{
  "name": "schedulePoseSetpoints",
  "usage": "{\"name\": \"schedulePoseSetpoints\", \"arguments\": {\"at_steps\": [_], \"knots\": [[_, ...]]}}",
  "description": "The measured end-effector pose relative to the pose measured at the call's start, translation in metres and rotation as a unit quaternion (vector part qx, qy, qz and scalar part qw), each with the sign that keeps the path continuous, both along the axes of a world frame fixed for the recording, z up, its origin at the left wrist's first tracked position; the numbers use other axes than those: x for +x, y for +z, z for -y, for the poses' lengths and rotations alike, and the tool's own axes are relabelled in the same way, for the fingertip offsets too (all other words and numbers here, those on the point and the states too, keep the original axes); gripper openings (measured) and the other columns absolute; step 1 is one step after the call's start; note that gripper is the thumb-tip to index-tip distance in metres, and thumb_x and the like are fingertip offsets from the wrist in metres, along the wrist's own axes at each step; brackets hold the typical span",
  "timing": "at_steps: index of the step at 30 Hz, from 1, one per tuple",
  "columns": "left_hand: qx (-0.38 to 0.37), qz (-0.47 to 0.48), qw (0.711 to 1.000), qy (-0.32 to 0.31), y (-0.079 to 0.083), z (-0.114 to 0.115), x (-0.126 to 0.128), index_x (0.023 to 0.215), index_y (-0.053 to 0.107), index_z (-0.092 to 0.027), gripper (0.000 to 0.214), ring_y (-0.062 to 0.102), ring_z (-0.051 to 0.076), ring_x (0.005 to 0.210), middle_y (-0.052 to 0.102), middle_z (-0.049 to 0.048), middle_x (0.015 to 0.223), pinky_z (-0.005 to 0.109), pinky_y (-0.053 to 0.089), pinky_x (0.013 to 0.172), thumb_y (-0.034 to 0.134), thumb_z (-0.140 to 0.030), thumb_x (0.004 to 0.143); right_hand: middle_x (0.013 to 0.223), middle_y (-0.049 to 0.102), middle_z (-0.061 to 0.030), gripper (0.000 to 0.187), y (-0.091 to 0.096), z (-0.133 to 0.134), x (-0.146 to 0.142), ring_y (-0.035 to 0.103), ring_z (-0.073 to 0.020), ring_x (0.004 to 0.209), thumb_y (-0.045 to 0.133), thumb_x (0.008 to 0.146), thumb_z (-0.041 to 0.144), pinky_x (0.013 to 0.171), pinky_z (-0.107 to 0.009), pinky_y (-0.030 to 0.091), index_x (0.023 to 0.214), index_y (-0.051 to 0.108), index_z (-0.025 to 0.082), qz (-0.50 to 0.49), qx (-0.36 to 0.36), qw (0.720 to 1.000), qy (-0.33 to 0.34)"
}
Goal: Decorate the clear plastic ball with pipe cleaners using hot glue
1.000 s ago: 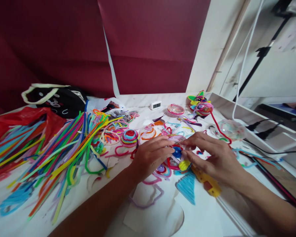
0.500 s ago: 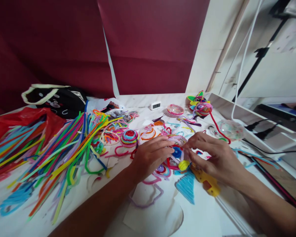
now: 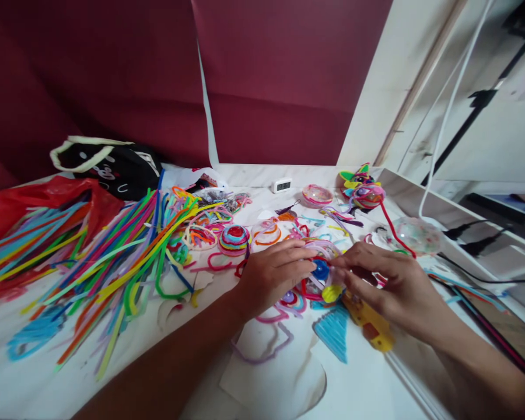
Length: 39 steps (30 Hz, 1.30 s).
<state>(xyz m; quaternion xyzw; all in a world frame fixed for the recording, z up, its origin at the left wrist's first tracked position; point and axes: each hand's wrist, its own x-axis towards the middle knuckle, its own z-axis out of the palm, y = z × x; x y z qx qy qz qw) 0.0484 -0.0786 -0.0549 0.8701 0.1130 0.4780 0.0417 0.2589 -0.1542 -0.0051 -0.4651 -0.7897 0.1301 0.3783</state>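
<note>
1. My left hand (image 3: 273, 274) lay palm down over the table, fingers curled inward, their tips closed on the left side of a small clear dome wound with coloured pipe cleaners (image 3: 320, 265). The forearm ran from the lower left edge of the view up to the wrist.

2. My right hand (image 3: 387, 283) met it from the other side, knuckles up, thumb and forefinger pinched on the dome's right edge. That forearm entered from the lower right corner.

3. The dome sat between the two sets of fingertips, just above the table surface, at the centre of the view. A blue coil showed inside it and a yellow piece (image 3: 331, 293) hung at its lower edge. Whether it rested on the table I could not tell.

4. Directly beneath my right hand lay a yellow glue gun (image 3: 370, 324), and beside that a flat blue triangle of wound pipe cleaner (image 3: 335, 335).

5. Nearer to me lay white paper (image 3: 280, 379) bearing a purple pipe-cleaner outline (image 3: 266, 350).

6. To the left, a large loose heap of straight pipe cleaners (image 3: 114, 262) in many colours spread over the white table (image 3: 35, 385), partly over a red plastic bag (image 3: 48, 195). A black bag (image 3: 109, 166) stood behind it.

7. Farther back stood a small white clock (image 3: 282, 185), further wound domes (image 3: 234, 238), and a clear ball (image 3: 415, 234) to the right.
</note>
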Motion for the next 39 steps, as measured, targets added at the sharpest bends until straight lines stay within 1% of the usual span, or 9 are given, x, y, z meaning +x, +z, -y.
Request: {"name": "schedulePoseSetpoints", "arguments": {"at_steps": [4, 8, 10, 13, 16, 19, 25, 33, 39], "knots": [[0.005, 0.003, 1.000, -0.002, -0.001, -0.001, 0.000, 0.095, 0.067, -0.015, 0.011, 0.062, 0.019, 0.112, 0.071, 0.0082, 0.109, 0.038, 0.053, 0.098, 0.060, -0.018, 0.087, 0.078, 0.069, -0.0063, 0.023, 0.001, 0.004, 0.000, 0.062, -0.0171, 0.066, 0.059, 0.085, 0.036, 0.051, -0.026, 0.050, 0.091, 0.072, 0.018, -0.072, -0.145, 0.986, -0.034], [0.005, 0.003, 1.000, -0.002, -0.002, -0.001, 0.000, 0.094, 0.067, -0.015, 0.010, 0.062, 0.020, 0.112, 0.071, 0.0087, 0.109, 0.037, 0.053, 0.098, 0.061, -0.016, 0.086, 0.072, 0.068, -0.0057, 0.046, 0.001, 0.008, -0.001, 0.055, -0.0134, 0.047, 0.064, 0.079, 0.051, 0.036, -0.025, 0.046, 0.109, 0.069, 0.016, -0.171, -0.307, 0.934, -0.066], [0.008, 0.002, 1.000, -0.003, -0.002, -0.001, 0.000, 0.094, 0.066, -0.015, 0.010, 0.062, 0.020, 0.112, 0.071, 0.0090, 0.110, 0.037, 0.053, 0.098, 0.062, -0.015, 0.086, 0.074, 0.068, -0.0058, 0.051, 0.002, 0.009, -0.002, 0.052, -0.0116, 0.045, 0.067, 0.074, 0.054, 0.033, -0.023, 0.044, 0.109, 0.069, 0.016, -0.205, -0.338, 0.916, -0.067], [0.013, -0.001, 1.000, -0.006, -0.002, -0.001, -0.001, 0.096, 0.066, -0.015, 0.011, 0.061, 0.020, 0.113, 0.071, 0.0093, 0.111, 0.039, 0.053, 0.098, 0.061, -0.014, 0.086, 0.070, 0.066, -0.0043, 0.049, 0.007, 0.006, -0.003, 0.045, -0.0068, 0.043, 0.072, 0.070, 0.052, 0.032, -0.017, 0.036, 0.104, 0.072, 0.016, -0.244, -0.360, 0.899, -0.051], [0.011, 0.003, 1.000, -0.005, -0.002, -0.001, -0.001, 0.095, 0.066, -0.015, 0.010, 0.062, 0.020, 0.112, 0.071, 0.0090, 0.110, 0.039, 0.052, 0.098, 0.061, -0.015, 0.086, 0.060, 0.061, -0.0004, 0.047, 0.009, 0.004, -0.001, 0.036, -0.0024, 0.040, 0.074, 0.071, 0.049, 0.034, -0.013, 0.028, 0.105, 0.071, 0.017, -0.283, -0.411, 0.866, -0.020], [0.007, 0.007, 1.000, -0.005, -0.003, -0.001, -0.001, 0.094, 0.066, -0.016, 0.009, 0.061, 0.020, 0.113, 0.071, 0.0085, 0.109, 0.039, 0.053, 0.098, 0.061, -0.016, 0.086, 0.061, 0.063, -0.0024, 0.047, 0.009, 0.004, 0.000, 0.036, -0.0024, 0.042, 0.075, 0.072, 0.046, 0.035, -0.013, 0.026, 0.107, 0.070, 0.016, -0.315, -0.437, 0.842, -0.003], [0.009, -0.006, 1.000, -0.008, -0.003, -0.003, -0.003, 0.096, 0.064, -0.015, 0.011, 0.059, 0.021, 0.116, 0.068, 0.0095, 0.116, 0.039, 0.052, 0.100, 0.062, -0.014, 0.086, 0.063, 0.067, -0.0059, 0.051, 0.009, 0.005, -0.001, 0.038, -0.0044, 0.042, 0.072, 0.075, 0.048, 0.035, -0.015, 0.026, 0.113, 0.067, 0.014, -0.297, -0.432, 0.851, 0.012], [0.039, -0.005, 0.999, -0.016, -0.001, -0.003, -0.001, 0.096, 0.063, -0.013, 0.010, 0.061, 0.019, 0.112, 0.070, 0.0093, 0.112, 0.039, 0.052, 0.099, 0.060, -0.012, 0.087, 0.061, 0.063, -0.0025, 0.067, 0.014, 0.009, -0.005, 0.043, -0.0065, 0.043, 0.077, 0.063, 0.057, 0.036, -0.017, 0.035, 0.112, 0.067, 0.013, -0.257, -0.385, 0.885, -0.052], [0.034, -0.007, 0.999, -0.015, 0.000, -0.003, -0.001, 0.097, 0.062, -0.013, 0.010, 0.061, 0.018, 0.112, 0.070, 0.0094, 0.112, 0.038, 0.052, 0.099, 0.060, -0.012, 0.087, 0.067, 0.062, -0.0022, 0.066, 0.007, 0.009, 0.000, 0.048, -0.0083, 0.047, 0.067, 0.072, 0.061, 0.035, -0.018, 0.044, 0.117, 0.062, 0.014, -0.214, -0.390, 0.895, -0.040]]}}
